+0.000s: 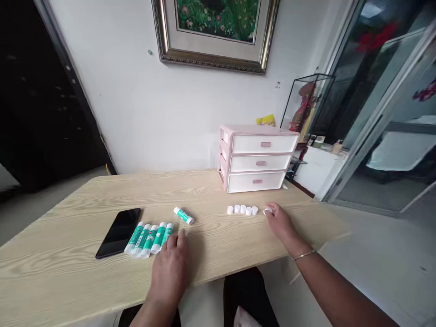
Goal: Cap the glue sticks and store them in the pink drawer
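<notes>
My left hand (172, 263) lies on the wooden table (68, 272), fingers stretched out, its tips touching the right end of a row of several green-and-white glue sticks (149, 239). One more glue stick (183, 215) lies alone a little farther back. My right hand (281, 225) rests on the table with its fingertips on a white cap (267, 211), at the right end of a row of several white caps (242, 210). A thin bracelet circles my right wrist.
A black phone (119, 231) lies face up left of the glue sticks. A pink three-drawer box (257, 156), drawers closed, stands at the table's back right. A framed picture (214, 32) hangs on the wall. Glass doors are at the right.
</notes>
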### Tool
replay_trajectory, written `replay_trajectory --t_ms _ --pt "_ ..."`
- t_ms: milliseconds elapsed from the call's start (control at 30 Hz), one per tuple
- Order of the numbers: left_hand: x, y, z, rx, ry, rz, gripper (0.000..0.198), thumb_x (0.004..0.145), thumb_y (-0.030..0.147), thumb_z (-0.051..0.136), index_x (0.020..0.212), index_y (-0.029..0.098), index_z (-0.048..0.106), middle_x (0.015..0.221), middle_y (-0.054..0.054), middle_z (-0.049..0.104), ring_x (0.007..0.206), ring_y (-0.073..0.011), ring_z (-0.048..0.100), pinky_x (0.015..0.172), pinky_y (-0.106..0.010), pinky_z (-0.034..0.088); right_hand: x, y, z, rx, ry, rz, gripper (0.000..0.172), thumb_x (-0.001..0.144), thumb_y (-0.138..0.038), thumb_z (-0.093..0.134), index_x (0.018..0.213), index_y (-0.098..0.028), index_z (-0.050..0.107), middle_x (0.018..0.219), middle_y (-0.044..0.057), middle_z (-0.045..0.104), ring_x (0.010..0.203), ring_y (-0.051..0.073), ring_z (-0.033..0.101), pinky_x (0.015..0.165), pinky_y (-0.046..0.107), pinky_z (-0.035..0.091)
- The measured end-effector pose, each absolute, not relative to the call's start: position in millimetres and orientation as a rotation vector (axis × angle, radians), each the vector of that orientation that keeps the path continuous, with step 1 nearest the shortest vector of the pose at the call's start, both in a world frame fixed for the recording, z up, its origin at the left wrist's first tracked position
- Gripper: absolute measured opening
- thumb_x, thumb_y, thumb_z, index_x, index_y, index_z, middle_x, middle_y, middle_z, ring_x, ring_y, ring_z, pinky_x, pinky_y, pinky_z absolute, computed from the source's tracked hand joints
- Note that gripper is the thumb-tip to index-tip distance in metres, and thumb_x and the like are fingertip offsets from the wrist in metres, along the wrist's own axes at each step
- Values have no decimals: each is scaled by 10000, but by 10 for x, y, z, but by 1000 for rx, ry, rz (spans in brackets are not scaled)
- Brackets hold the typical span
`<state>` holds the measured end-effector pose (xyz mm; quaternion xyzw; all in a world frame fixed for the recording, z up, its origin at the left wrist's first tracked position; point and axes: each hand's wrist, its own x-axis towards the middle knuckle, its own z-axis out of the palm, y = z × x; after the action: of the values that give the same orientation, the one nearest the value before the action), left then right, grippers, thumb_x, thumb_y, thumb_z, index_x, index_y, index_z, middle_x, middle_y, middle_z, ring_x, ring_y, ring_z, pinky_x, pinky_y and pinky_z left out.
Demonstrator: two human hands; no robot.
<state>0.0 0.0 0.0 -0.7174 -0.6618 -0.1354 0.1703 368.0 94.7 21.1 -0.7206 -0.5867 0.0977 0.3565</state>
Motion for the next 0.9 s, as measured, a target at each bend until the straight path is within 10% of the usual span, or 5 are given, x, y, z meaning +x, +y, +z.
replay_trajectory --t_ms 367,700,900 --pt "28 -37 63 -1973 -1959 -478 248 953 172 484 1090 161 690 1194 -127 681 736 -199 718 454 -257 454 3516 1471 332 -1841 -1633 302 429 921 -229 536 1336 -173 627 1242 132 726 1136 226 682 948 306 500" --pt "-72 -12 -24 -2094 -1900 -540 237 972 135 480 985 204 706 1261 -108 664 850 -196 717 592 -259 494 3374 1652 286 -1928 -1741 306 191 865 -243 609 975 -197 758 984 61 786 873 183 702 721 242 450" --pt "-151 50 -48 -2052 -1889 -532 208 985 161 493 948 204 694 1094 -102 685 837 -220 689 638 -294 473 3317 1479 366 -1863 -1823 172 253 903 -267 543 949 -199 782 975 87 780 958 227 680 832 285 458"
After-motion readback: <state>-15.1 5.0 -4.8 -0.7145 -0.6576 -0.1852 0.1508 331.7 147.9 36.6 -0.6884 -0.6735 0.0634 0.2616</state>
